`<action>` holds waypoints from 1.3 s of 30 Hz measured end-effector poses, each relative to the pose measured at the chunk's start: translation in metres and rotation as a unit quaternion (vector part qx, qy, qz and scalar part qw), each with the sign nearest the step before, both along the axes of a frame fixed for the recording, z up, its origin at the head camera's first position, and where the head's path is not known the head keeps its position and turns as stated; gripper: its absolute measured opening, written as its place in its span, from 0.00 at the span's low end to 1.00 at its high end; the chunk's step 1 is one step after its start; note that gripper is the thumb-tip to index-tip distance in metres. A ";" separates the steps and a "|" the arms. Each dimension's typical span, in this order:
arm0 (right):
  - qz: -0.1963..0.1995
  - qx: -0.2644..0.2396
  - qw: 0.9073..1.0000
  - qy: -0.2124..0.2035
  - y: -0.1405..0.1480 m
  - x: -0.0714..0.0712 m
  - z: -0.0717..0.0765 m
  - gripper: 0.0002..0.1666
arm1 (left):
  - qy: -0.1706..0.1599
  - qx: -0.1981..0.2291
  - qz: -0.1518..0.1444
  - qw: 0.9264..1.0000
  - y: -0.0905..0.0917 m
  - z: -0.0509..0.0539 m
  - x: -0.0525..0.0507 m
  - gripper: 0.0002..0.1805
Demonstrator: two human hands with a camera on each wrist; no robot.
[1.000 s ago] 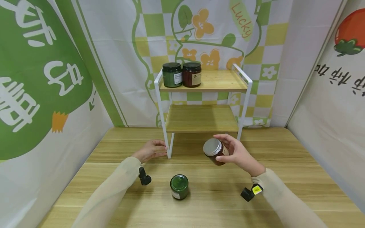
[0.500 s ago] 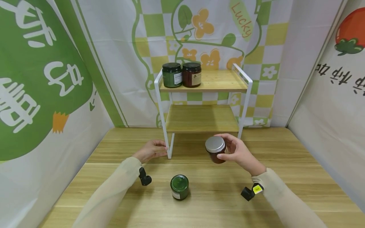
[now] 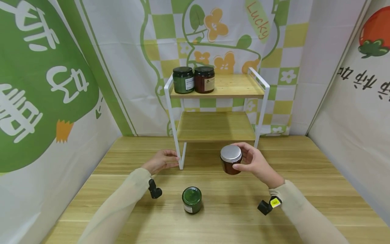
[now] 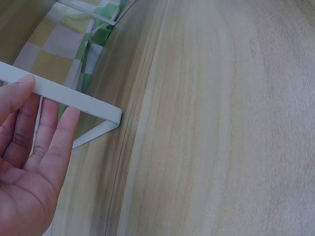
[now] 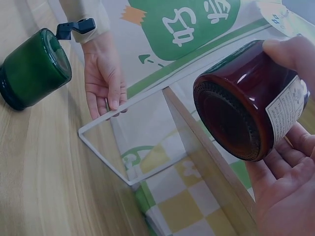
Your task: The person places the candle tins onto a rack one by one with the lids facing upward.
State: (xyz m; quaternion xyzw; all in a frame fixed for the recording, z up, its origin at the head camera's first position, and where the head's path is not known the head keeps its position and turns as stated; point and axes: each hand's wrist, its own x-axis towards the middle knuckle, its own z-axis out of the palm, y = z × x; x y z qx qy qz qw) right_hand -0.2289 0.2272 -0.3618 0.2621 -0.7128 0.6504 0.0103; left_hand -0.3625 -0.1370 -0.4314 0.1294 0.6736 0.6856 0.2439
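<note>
one english word is standing out among chinese characters

the word lucky (image 3: 258, 21) is running in orange down a pale strip on the back curtain (image 3: 225, 51). white characters (image 3: 68, 83), one seemingly 好, are filling the left curtain's green patch (image 3: 45, 91). black characters (image 3: 364, 79), seemingly including 柿 and 如, are slanting across the right curtain (image 3: 350, 112). labels on the held brown jar (image 5: 236, 98), the shelf's green jar (image 3: 181, 84) and brown jar (image 3: 201, 83), and the table's green jar (image 3: 192, 196) are carrying print too small or blurred to read, as is the yellow tag (image 3: 275, 202) at the right wrist.

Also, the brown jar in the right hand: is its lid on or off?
On: in the head view, a silver lid covers the brown jar. How tight, I cannot tell.
</note>
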 end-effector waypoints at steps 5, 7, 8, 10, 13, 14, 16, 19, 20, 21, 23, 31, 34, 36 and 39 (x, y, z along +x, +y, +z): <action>-0.013 -0.002 1.000 -0.004 0.001 0.000 0.000 0.37 | 0.006 0.004 -0.009 1.000 -0.001 0.000 0.001 0.05; -0.015 -0.006 1.000 -0.007 0.001 0.000 0.001 0.36 | 0.011 0.012 -0.019 1.000 -0.002 0.001 0.002 0.05; -0.015 -0.008 1.000 -0.007 0.001 0.000 0.001 0.36 | 0.015 0.020 -0.029 0.999 -0.003 0.001 0.002 0.05; -0.015 -0.014 1.000 -0.007 0.002 0.000 0.002 0.35 | 0.020 0.028 -0.039 0.999 -0.004 0.001 0.002 0.05; -0.016 -0.023 1.000 -0.011 0.001 -0.001 0.003 0.35 | 0.021 0.025 -0.038 0.999 -0.005 0.001 0.003 0.05; -0.017 -0.024 1.000 -0.011 0.001 -0.001 0.004 0.35 | 0.019 0.020 -0.033 0.999 -0.004 0.001 0.003 0.05; -0.020 -0.027 0.999 -0.011 0.001 -0.001 0.005 0.35 | 0.013 0.005 -0.019 1.000 -0.003 0.001 0.002 0.05; -0.018 -0.037 0.999 -0.001 0.001 -0.002 0.008 0.35 | 0.006 -0.005 -0.009 1.000 -0.002 0.002 0.002 0.04; -0.019 -0.038 0.999 0.004 0.002 -0.002 0.009 0.35 | 0.005 -0.006 -0.008 1.000 -0.001 0.003 0.002 0.04; -0.020 -0.040 0.999 0.006 0.002 -0.003 0.010 0.34 | 0.006 -0.006 -0.008 1.000 -0.002 0.003 0.002 0.04; -0.020 -0.044 0.999 0.012 0.002 -0.004 0.013 0.34 | 0.007 -0.005 -0.008 1.000 -0.002 0.003 0.002 0.04; -0.025 -0.050 0.998 0.024 0.002 -0.006 0.034 0.32 | 0.005 -0.009 -0.003 1.000 -0.001 0.001 0.001 0.04; -0.028 -0.049 0.998 0.025 0.001 -0.008 0.043 0.32 | 0.005 -0.009 0.000 1.000 -0.001 0.001 0.002 0.05; -0.031 -0.050 0.998 0.028 0.001 -0.009 0.050 0.32 | 0.003 -0.008 0.002 1.000 0.000 0.001 0.002 0.05; -0.034 -0.049 0.998 0.031 0.000 -0.010 0.060 0.32 | 0.008 -0.009 -0.002 1.000 -0.001 0.000 0.001 0.05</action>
